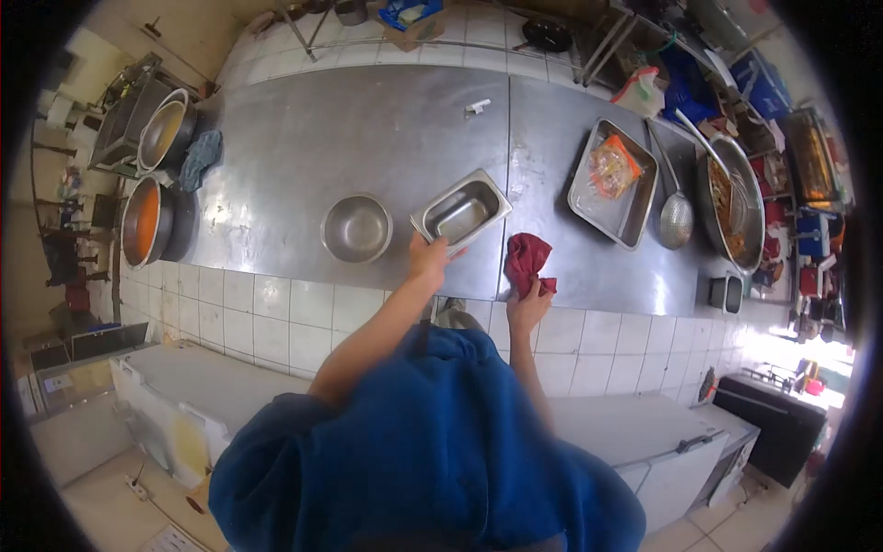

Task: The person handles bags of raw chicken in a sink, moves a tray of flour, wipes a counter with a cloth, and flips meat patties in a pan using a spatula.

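My left hand (429,261) grips the near end of a small rectangular steel food pan (463,210), tilted slightly, its inside facing up. Whether the pan touches the table beneath is hard to tell. In my right hand (530,308) is one end of a bunched dark red cloth (528,259), near the front edge of the steel table (290,152). To the left of the pan stands a round steel bowl (356,228) with nothing visible in it.
Rightward are a rectangular steel tray (631,224) holding an orange plastic packet (615,168), a perforated skimmer (675,219) and a large basin of food (752,234). Two pots, one with orange contents (147,215), stand left beside a blue-grey cloth (201,161). Chest freezers (641,428) are behind me.
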Demonstrator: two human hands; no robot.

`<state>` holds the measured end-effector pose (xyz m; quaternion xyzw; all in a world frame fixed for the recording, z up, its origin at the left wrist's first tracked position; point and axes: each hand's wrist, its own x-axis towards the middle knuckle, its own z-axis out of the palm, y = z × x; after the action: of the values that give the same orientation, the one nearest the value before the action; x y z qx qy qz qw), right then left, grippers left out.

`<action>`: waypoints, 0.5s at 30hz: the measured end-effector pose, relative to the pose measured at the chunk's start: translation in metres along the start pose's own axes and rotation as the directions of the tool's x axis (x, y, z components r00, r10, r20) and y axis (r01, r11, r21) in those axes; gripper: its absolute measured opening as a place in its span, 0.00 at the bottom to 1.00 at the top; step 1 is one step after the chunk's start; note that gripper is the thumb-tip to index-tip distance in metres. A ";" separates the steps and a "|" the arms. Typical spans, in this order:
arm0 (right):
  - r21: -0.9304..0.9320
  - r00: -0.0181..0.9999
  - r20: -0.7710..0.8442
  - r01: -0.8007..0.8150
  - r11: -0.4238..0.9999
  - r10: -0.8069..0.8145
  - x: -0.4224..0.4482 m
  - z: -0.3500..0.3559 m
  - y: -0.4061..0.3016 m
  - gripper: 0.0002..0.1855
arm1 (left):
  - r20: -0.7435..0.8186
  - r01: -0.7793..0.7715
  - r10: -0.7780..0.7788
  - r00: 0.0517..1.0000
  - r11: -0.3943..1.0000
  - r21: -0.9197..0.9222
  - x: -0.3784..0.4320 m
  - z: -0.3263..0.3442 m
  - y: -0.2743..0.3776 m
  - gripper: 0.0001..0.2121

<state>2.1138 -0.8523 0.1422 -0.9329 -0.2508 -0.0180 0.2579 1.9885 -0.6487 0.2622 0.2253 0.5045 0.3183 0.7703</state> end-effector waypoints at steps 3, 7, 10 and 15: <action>0.059 0.998 -0.006 0.066 0.996 -0.066 0.000 0.008 0.012 0.31 | -0.016 -0.018 0.018 1.000 1.000 0.006 -0.006 -0.013 0.011 0.22; 0.009 0.996 -0.015 0.090 0.996 -0.090 -0.005 0.015 0.029 0.30 | -0.091 -0.249 0.249 0.964 0.968 0.007 -0.007 -0.062 0.069 0.25; -0.063 0.997 0.050 0.068 0.996 -0.065 -0.005 0.017 0.021 0.33 | -0.220 -0.408 0.383 0.897 0.909 -0.082 -0.007 -0.137 0.136 0.25; -0.144 0.996 0.046 0.078 0.986 -0.072 -0.002 0.019 0.013 0.34 | -0.448 -0.643 0.589 0.673 0.765 0.041 0.033 -0.272 0.200 0.25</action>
<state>2.1167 -0.8536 0.1197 -0.9393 -0.2891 -0.0273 0.1829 1.6952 -0.4789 0.2696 0.2585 0.5373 0.6309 0.4964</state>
